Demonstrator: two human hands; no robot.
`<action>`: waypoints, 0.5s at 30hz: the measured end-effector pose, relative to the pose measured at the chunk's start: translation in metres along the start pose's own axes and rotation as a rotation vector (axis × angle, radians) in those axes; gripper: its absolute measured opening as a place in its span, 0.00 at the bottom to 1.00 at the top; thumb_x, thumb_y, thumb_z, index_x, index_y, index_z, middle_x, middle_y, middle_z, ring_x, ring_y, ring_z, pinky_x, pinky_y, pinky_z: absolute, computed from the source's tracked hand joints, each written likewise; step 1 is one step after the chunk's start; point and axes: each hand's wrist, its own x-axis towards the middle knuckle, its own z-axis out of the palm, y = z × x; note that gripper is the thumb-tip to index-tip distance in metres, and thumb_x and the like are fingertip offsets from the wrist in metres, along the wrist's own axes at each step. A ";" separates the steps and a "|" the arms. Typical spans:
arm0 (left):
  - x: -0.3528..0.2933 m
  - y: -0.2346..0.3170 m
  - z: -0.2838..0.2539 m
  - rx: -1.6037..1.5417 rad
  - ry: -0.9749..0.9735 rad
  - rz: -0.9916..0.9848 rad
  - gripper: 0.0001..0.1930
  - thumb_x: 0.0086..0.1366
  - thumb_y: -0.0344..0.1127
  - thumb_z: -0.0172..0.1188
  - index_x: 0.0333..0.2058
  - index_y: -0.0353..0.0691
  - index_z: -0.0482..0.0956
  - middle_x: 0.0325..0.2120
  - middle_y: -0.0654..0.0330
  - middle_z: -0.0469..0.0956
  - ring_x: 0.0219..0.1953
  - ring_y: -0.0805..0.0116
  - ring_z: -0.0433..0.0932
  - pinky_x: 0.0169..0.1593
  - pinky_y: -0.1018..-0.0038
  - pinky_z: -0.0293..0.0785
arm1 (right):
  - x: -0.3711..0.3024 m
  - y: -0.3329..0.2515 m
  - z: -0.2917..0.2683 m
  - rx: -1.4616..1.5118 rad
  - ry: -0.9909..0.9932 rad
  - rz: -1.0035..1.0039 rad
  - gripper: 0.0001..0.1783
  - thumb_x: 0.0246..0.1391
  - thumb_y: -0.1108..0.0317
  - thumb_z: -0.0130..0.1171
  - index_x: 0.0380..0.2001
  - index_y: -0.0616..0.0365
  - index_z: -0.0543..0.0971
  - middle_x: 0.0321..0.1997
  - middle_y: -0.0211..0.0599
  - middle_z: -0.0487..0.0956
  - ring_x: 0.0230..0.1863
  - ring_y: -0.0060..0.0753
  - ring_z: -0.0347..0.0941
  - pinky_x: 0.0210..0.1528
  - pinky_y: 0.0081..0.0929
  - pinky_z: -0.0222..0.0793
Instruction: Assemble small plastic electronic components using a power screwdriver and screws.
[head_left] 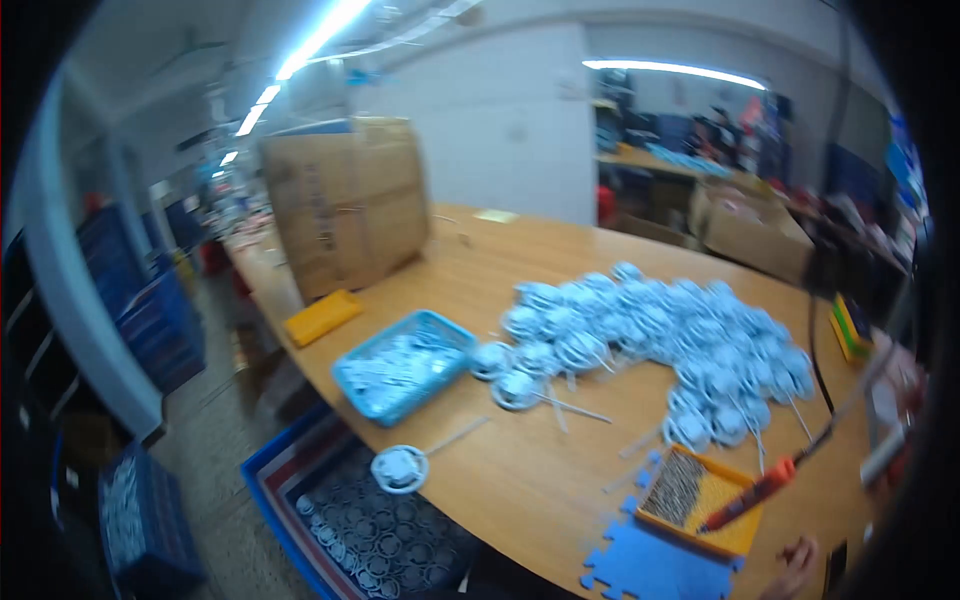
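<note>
My right hand (793, 568) shows at the lower right edge, over the wooden table (510, 470). Its fingers look loosely bent and apart, and I see nothing in them. Just above it an orange-red electric screwdriver (750, 496) hangs slanted on its cable, touched by no hand. The driver's tip lies over a yellow tray (735, 542) holding small metal screws (673, 488). A blue foam mat (650, 562) lies under the tray. My left hand is out of view. A single light-blue round part (400, 469) with a strip sits at the table's near edge.
A large heap of light-blue round parts (640, 320) covers the table's middle right. Left of it stands a blue basket (365, 400) of small pieces, near a yellow box (322, 318) and a tall cardboard carton (350, 210). Below the edge is a blue crate (270, 490) of round parts.
</note>
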 end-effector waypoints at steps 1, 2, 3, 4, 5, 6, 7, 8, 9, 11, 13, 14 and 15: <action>-0.013 0.003 -0.010 0.129 0.042 -0.015 0.39 0.63 0.39 0.63 0.66 0.35 0.52 0.46 0.51 0.77 0.46 0.64 0.76 0.47 0.68 0.73 | -0.005 -0.041 0.032 -0.049 -0.059 0.026 0.18 0.63 0.58 0.52 0.46 0.63 0.76 0.35 0.36 0.76 0.32 0.31 0.74 0.36 0.27 0.70; -0.026 0.007 -0.014 0.050 0.164 -0.059 0.30 0.64 0.38 0.62 0.61 0.37 0.64 0.42 0.50 0.78 0.46 0.61 0.77 0.45 0.67 0.73 | -0.019 -0.089 0.057 -0.118 -0.099 0.038 0.20 0.62 0.57 0.54 0.45 0.64 0.78 0.42 0.42 0.80 0.37 0.37 0.77 0.41 0.31 0.72; -0.037 0.022 -0.022 0.082 0.188 -0.043 0.30 0.64 0.38 0.62 0.61 0.37 0.64 0.42 0.50 0.78 0.46 0.61 0.77 0.45 0.67 0.73 | -0.020 -0.103 0.065 -0.089 -0.119 0.013 0.20 0.62 0.57 0.54 0.45 0.64 0.78 0.42 0.42 0.80 0.37 0.37 0.77 0.41 0.31 0.72; -0.049 0.039 -0.033 0.255 0.284 -0.190 0.23 0.63 0.38 0.62 0.55 0.38 0.70 0.41 0.49 0.78 0.45 0.58 0.77 0.46 0.66 0.73 | -0.020 -0.110 0.074 -0.100 -0.163 -0.092 0.22 0.63 0.57 0.52 0.51 0.64 0.74 0.47 0.43 0.77 0.44 0.40 0.74 0.47 0.33 0.70; -0.061 0.050 -0.041 0.419 0.378 -0.343 0.17 0.63 0.37 0.61 0.50 0.39 0.76 0.39 0.48 0.78 0.45 0.56 0.77 0.46 0.64 0.73 | -0.017 -0.115 0.079 -0.112 -0.200 -0.193 0.25 0.64 0.57 0.50 0.56 0.64 0.70 0.53 0.45 0.75 0.51 0.42 0.72 0.53 0.35 0.68; -0.072 0.051 -0.048 0.434 0.404 -0.331 0.17 0.63 0.37 0.61 0.50 0.39 0.76 0.39 0.48 0.78 0.45 0.56 0.77 0.46 0.64 0.73 | -0.002 -0.118 0.081 0.396 -0.157 0.375 0.31 0.65 0.56 0.48 0.64 0.63 0.59 0.61 0.47 0.68 0.60 0.42 0.64 0.62 0.37 0.59; -0.085 0.047 -0.057 0.617 0.522 -0.225 0.14 0.61 0.36 0.61 0.45 0.41 0.78 0.39 0.48 0.77 0.44 0.53 0.77 0.46 0.63 0.73 | 0.001 -0.115 0.093 0.408 -0.180 0.363 0.31 0.65 0.56 0.48 0.64 0.63 0.59 0.61 0.47 0.68 0.60 0.42 0.64 0.62 0.37 0.59; -0.096 0.046 -0.065 0.796 0.632 -0.116 0.10 0.60 0.35 0.61 0.40 0.42 0.81 0.39 0.48 0.77 0.44 0.50 0.76 0.46 0.61 0.73 | 0.002 -0.110 0.107 0.517 -0.318 0.119 0.33 0.64 0.57 0.50 0.65 0.63 0.57 0.62 0.46 0.66 0.60 0.41 0.63 0.63 0.37 0.57; -0.105 0.047 -0.073 0.807 0.648 -0.110 0.10 0.60 0.35 0.61 0.40 0.42 0.81 0.39 0.48 0.77 0.44 0.50 0.76 0.46 0.61 0.73 | 0.003 -0.108 0.118 0.621 -0.450 -0.128 0.35 0.63 0.58 0.52 0.66 0.62 0.54 0.64 0.46 0.64 0.60 0.41 0.62 0.63 0.37 0.56; -0.126 0.053 -0.087 1.030 0.886 -0.061 0.14 0.57 0.36 0.61 0.43 0.44 0.80 0.41 0.48 0.77 0.45 0.51 0.75 0.48 0.59 0.71 | 0.006 -0.117 0.136 0.594 -0.526 -0.119 0.35 0.62 0.58 0.53 0.66 0.63 0.55 0.63 0.45 0.65 0.60 0.40 0.62 0.63 0.36 0.56; -0.154 0.071 -0.103 1.361 1.074 -0.074 0.16 0.56 0.38 0.64 0.45 0.46 0.79 0.46 0.47 0.74 0.49 0.50 0.73 0.53 0.55 0.67 | 0.006 -0.132 0.149 0.510 -0.634 -0.088 0.34 0.61 0.59 0.55 0.65 0.63 0.58 0.62 0.44 0.66 0.59 0.40 0.63 0.62 0.36 0.57; -0.177 0.058 -0.115 1.406 1.085 -0.294 0.24 0.59 0.42 0.61 0.54 0.45 0.70 0.54 0.47 0.66 0.58 0.51 0.64 0.59 0.52 0.58 | 0.004 -0.137 0.154 0.457 -0.685 -0.075 0.34 0.61 0.60 0.56 0.64 0.63 0.59 0.61 0.44 0.67 0.58 0.39 0.64 0.62 0.35 0.58; -0.202 0.049 -0.127 1.442 1.086 -0.522 0.33 0.62 0.46 0.59 0.63 0.44 0.62 0.62 0.48 0.58 0.66 0.51 0.55 0.66 0.49 0.49 | 0.002 -0.142 0.159 0.407 -0.734 -0.059 0.33 0.60 0.60 0.57 0.64 0.63 0.60 0.61 0.43 0.67 0.58 0.39 0.64 0.62 0.35 0.58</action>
